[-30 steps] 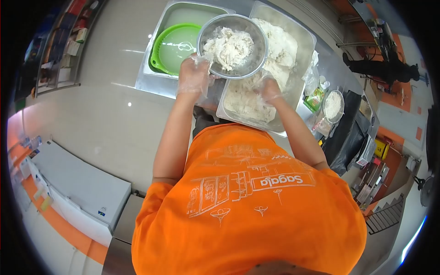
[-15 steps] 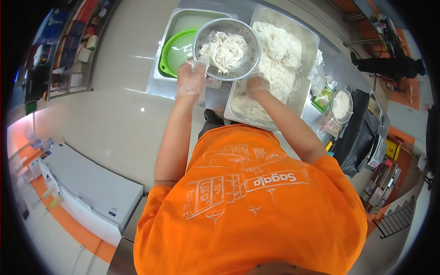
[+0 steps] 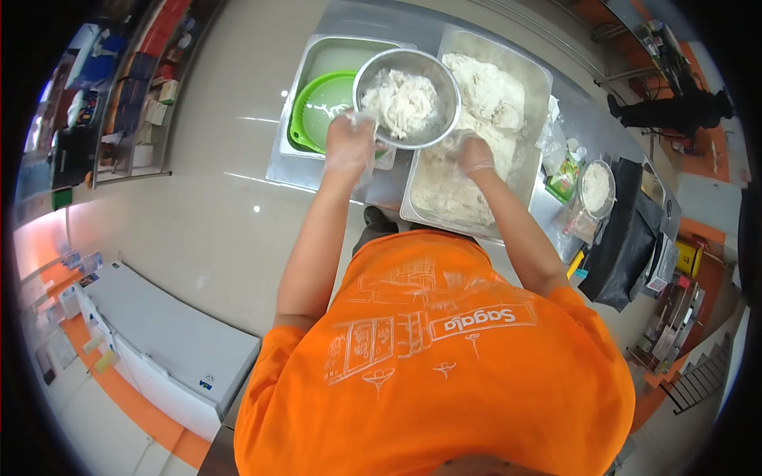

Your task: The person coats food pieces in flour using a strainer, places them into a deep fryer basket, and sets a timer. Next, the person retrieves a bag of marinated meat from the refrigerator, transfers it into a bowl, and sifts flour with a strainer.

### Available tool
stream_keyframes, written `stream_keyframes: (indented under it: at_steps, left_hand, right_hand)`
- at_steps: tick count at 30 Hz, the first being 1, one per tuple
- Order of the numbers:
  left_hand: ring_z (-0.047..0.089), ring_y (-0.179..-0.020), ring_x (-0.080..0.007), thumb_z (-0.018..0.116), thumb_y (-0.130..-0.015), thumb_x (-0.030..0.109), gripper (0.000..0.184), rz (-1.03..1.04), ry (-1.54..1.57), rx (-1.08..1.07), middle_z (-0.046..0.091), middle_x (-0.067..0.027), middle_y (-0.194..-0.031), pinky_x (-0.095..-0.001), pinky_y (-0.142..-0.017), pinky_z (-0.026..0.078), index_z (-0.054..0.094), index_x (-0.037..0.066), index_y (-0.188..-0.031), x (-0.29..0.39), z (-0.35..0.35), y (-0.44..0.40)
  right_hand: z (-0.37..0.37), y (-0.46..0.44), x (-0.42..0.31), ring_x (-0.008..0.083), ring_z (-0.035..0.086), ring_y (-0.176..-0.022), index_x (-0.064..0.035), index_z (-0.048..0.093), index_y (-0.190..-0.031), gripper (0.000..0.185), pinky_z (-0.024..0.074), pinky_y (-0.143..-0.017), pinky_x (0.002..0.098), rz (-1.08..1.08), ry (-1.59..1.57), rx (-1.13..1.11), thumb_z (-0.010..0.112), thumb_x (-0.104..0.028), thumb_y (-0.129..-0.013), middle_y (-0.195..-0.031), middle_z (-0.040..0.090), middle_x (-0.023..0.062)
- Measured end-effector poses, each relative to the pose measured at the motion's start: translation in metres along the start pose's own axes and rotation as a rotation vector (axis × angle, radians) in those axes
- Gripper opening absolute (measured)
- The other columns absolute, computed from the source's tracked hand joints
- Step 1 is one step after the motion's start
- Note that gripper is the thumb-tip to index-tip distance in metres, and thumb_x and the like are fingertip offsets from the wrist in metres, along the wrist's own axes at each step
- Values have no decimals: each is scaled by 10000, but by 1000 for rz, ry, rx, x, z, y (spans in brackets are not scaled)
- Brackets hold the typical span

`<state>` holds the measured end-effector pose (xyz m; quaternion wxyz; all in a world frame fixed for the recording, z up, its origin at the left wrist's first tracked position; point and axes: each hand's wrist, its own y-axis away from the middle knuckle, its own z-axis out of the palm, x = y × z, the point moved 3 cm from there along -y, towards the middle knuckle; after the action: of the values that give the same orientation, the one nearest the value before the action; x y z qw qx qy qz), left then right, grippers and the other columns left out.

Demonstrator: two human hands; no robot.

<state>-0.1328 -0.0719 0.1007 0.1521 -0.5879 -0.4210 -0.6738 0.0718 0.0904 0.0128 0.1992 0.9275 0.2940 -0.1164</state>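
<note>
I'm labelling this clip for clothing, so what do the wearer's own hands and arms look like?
The left hand and right hand each wear a loose, crinkled, see-through plastic glove. The forearms are uncovered, with no watch or bracelet visible. Short, plain orange sleeves cover the upper arms.

The person wore an orange T-shirt [image 3: 476, 389] with white drawings and "Sagala" lettering [image 3: 480, 319], clear gloves [image 3: 350, 152] and dark trousers [image 3: 379, 232].
</note>
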Motion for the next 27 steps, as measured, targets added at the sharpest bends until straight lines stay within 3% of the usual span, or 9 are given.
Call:
stream_keyframes:
  at_steps: [3,6,7,10,11,15,17,23,27]
  left_hand:
    - [712,-939,-316,613,-907,144,402,83,-141,-19,696,-239,-1049,-400,-747,600,588,-116,-1213,-4,12,-22]
    - [704,-976,-363,634,-883,195,417,176,-269,-40,701,-267,-1051,-426,-848,551,626,-101,-1177,-25,34,-46]
    - [700,-988,-375,636,-879,205,418,171,-300,-65,700,-272,-1057,-430,-871,535,634,-95,-1170,-16,44,-42]
    - [700,-996,-382,634,-878,214,428,191,-247,-113,697,-281,-1073,-428,-889,531,634,-95,-1175,-20,73,-62]
    - [703,-989,-379,631,-882,208,425,188,-251,-128,697,-280,-1073,-424,-873,542,630,-98,-1177,-28,81,-68]
    - [721,-938,-367,612,-903,168,394,122,-331,-205,695,-269,-1069,-405,-759,602,613,-114,-1179,0,101,-43]
    - [730,-903,-358,603,-914,135,377,21,-305,-275,689,-264,-1075,-388,-688,633,597,-122,-1189,16,116,-18]
    - [734,-890,-353,610,-918,104,387,14,-207,-412,664,-276,-1115,-378,-679,660,563,-125,-1227,-14,147,-6]
    - [730,-901,-342,610,-931,115,407,88,-395,-284,665,-271,-1129,-381,-688,657,548,-120,-1258,-18,129,-17]
  right_hand:
    - [4,1,58,344,708,-909,-44,734,-1062,434,547,-838,419,62,-438,157,843,-219,-680,-977,731,207]
    - [-22,3,94,315,708,-813,12,725,-1025,411,555,-765,406,291,-120,153,857,-174,-683,-909,728,214]
    - [-53,18,76,279,692,-730,39,714,-956,362,553,-679,386,152,-219,257,866,-163,-698,-862,719,214]
    - [-85,26,87,234,697,-735,27,710,-990,384,551,-674,372,113,-770,356,875,-171,-705,-881,728,194]
    - [-103,33,86,184,693,-748,26,684,-1083,422,556,-709,352,143,-840,325,839,-173,-744,-912,733,172]
    - [-157,37,103,197,698,-780,16,644,-1195,454,559,-764,337,-21,-428,367,750,-172,-796,-960,738,151]
    - [-187,42,55,217,700,-787,3,663,-1191,435,555,-772,337,80,-557,510,721,-189,-805,-967,741,151]
    - [-167,31,2,227,700,-882,-16,701,-1216,496,541,-823,348,16,-476,109,688,-225,-767,-1036,740,168]
    - [-147,42,35,254,691,-820,-59,701,-1237,514,537,-805,346,98,-475,98,660,-291,-779,-970,745,154]
